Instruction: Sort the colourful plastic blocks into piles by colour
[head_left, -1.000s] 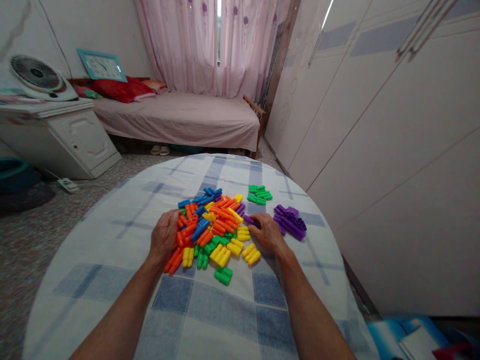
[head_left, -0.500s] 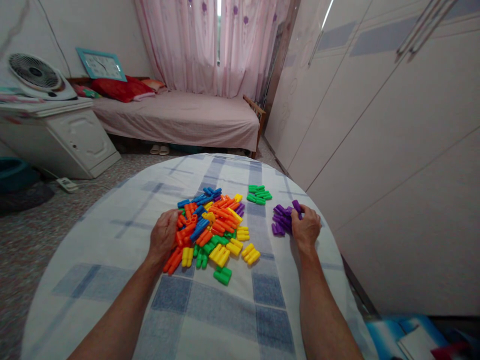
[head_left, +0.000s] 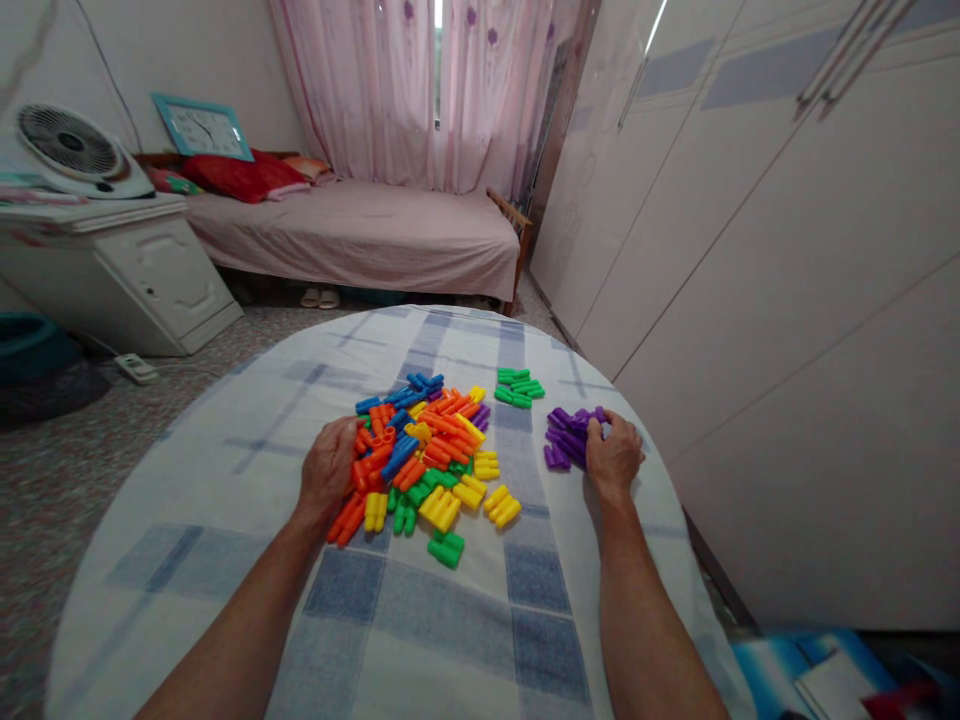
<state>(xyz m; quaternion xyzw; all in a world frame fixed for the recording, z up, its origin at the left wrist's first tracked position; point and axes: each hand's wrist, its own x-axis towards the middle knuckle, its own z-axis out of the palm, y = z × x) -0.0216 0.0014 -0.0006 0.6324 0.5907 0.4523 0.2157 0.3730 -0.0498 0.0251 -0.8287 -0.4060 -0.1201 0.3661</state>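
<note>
On a round table lies a mixed pile of plastic building blocks [head_left: 442, 445] in orange, blue, green and yellow, each made of joined tubes. My left hand [head_left: 328, 465] rests against the pile's left side; its fingers are mostly hidden, so its grip is unclear. A separate heap of purple blocks [head_left: 568, 435] lies to the right. Over the heap's right edge, my right hand [head_left: 616, 450] has its fingers closed on a purple block [head_left: 599, 413], low against the others. Several green blocks [head_left: 517, 387] form a small group behind, between the pile and the purple heap.
A blue-and-white checked cloth [head_left: 420, 620] covers the table. One green block [head_left: 447, 548] and a yellow block [head_left: 502, 506] lie at the pile's near side. Beyond the table stands a bed [head_left: 360, 225]; a tall wardrobe [head_left: 787, 350] runs along the right.
My right hand has lowered the purple block from a raised, upright position down onto the purple heap. My left hand stays at the pile's side.
</note>
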